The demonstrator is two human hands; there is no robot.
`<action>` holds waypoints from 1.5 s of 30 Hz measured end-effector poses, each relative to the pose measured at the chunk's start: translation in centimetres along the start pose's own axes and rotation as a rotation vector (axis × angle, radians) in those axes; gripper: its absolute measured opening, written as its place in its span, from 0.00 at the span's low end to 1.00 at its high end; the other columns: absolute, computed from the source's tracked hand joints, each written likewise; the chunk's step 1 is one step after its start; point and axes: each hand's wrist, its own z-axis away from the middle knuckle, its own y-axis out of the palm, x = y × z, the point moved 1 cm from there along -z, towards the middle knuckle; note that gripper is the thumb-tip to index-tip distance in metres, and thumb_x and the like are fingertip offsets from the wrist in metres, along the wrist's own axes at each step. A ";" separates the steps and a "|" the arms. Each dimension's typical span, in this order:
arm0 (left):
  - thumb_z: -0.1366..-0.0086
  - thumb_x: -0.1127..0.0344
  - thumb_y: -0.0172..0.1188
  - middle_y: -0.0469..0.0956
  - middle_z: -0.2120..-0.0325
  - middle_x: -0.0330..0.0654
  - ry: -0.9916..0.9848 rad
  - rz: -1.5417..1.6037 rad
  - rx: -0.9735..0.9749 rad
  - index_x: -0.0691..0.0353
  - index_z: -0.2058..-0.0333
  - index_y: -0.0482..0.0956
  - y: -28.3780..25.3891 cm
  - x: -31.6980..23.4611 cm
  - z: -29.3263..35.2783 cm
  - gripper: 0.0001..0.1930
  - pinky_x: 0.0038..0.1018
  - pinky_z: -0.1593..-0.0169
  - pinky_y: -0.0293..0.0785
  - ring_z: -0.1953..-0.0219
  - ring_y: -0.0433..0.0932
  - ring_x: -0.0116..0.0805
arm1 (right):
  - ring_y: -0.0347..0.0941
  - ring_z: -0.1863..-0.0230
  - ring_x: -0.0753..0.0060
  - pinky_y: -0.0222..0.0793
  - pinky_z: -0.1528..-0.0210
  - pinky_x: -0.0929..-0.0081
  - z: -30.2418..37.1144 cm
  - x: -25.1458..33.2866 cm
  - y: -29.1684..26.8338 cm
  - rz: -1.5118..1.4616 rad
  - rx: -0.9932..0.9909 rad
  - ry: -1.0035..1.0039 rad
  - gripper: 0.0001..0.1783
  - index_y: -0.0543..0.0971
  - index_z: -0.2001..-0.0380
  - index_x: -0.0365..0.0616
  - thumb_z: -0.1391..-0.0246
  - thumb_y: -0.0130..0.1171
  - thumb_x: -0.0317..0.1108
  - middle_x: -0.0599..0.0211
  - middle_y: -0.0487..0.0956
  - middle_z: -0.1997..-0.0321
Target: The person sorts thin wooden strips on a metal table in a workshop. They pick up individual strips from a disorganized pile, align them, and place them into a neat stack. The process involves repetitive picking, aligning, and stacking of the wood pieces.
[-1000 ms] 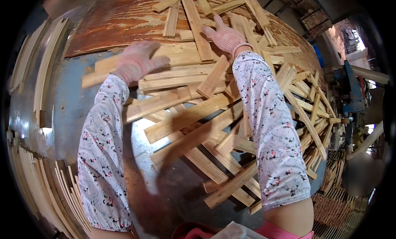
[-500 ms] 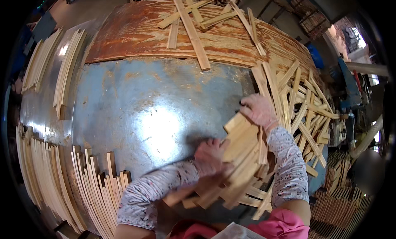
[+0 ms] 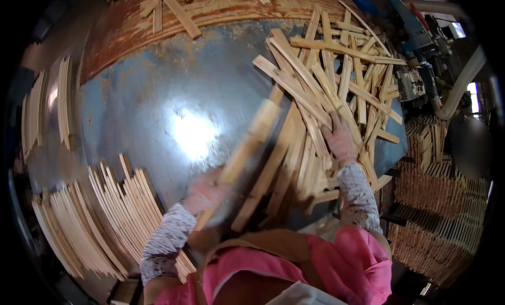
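Observation:
My left hand [image 3: 205, 192], somewhat blurred, is closed around a few wooden slats [image 3: 251, 139] held at a slant over the metal table [image 3: 137, 121]. Their far ends point toward the pile. To the right, my right hand [image 3: 341, 139] has its fingers wrapped over a pale wooden slat [image 3: 294, 90] on top of the jumbled slat pile [image 3: 360, 89]. Between the hands, more slats [image 3: 268, 173] lean side by side toward my body. My palm hides part of what the right hand grips.
Rows of slats [image 3: 129, 205] stand lined up at the left, with smaller bundles [image 3: 64, 102] behind them. A worn plywood board [image 3: 121, 34] carrying loose slats lies at the far side. Stacked slats [image 3: 439, 215] and machinery [image 3: 421, 47] are on the right.
The bundle both hands were on has come apart. My left hand has moved left and nearer with some slats. My right hand now grips a slat on the pile; the view has shifted right.

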 end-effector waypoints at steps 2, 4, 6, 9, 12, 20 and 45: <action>0.33 0.55 0.68 0.83 0.43 0.58 -0.080 0.079 -0.110 0.63 0.42 0.82 -0.3 2.7 2.9 0.25 0.41 0.39 0.79 0.44 0.83 0.58 | 0.74 0.38 0.32 0.71 0.35 0.46 -0.3 -0.4 -1.3 0.034 0.073 -0.011 0.34 0.73 0.32 0.43 0.35 0.64 0.48 0.39 0.79 0.39; 0.34 0.59 0.67 0.84 0.45 0.56 -0.321 -0.190 -0.360 0.64 0.44 0.83 -0.1 3.1 5.6 0.23 0.42 0.41 0.81 0.46 0.84 0.59 | 0.75 0.38 0.34 0.71 0.34 0.47 -1.0 -1.1 -1.0 0.052 0.140 -0.059 0.32 0.74 0.32 0.42 0.33 0.62 0.48 0.38 0.80 0.40; 0.36 0.62 0.68 0.83 0.45 0.53 -0.467 -0.682 -0.446 0.62 0.45 0.83 0.8 5.8 8.3 0.22 0.44 0.39 0.78 0.44 0.82 0.56 | 0.77 0.38 0.37 0.73 0.36 0.48 -0.9 -0.9 -1.6 0.000 0.204 -0.046 0.31 0.74 0.32 0.42 0.30 0.58 0.49 0.38 0.82 0.44; 0.39 0.63 0.69 0.73 0.39 0.50 -0.356 -1.032 -0.807 0.58 0.35 0.75 4.0 11.4 14.6 0.32 0.53 0.26 0.58 0.32 0.68 0.56 | 0.82 0.43 0.39 0.80 0.47 0.49 -0.5 3.5 0.0 0.067 0.386 -0.228 0.30 0.74 0.33 0.40 0.28 0.56 0.50 0.36 0.84 0.48; 0.37 0.62 0.66 0.65 0.28 0.52 -0.520 -0.945 -0.603 0.58 0.25 0.63 3.4 9.5 15.8 0.42 0.55 0.20 0.45 0.23 0.58 0.56 | 0.86 0.64 0.52 0.82 0.69 0.61 4.2 6.7 -0.8 -0.603 0.610 0.061 0.31 0.77 0.41 0.36 0.24 0.54 0.56 0.43 0.85 0.57; 0.32 0.62 0.62 0.57 0.22 0.56 -0.563 -0.482 -0.911 0.60 0.26 0.63 4.9 16.8 16.9 0.37 0.48 0.17 0.45 0.18 0.52 0.55 | 0.82 0.69 0.65 0.82 0.67 0.68 14.0 20.7 4.8 -1.249 0.847 0.407 0.34 0.76 0.43 0.29 0.26 0.54 0.57 0.56 0.84 0.63; 0.27 0.52 0.63 0.73 0.32 0.59 0.067 0.354 -0.683 0.68 0.28 0.68 10.1 5.0 5.2 0.36 0.40 0.24 0.64 0.29 0.71 0.52 | 0.83 0.53 0.43 0.79 0.46 0.52 -1.7 20.2 2.7 0.259 0.385 -0.372 0.23 0.85 0.47 0.43 0.39 0.63 0.45 0.49 0.86 0.56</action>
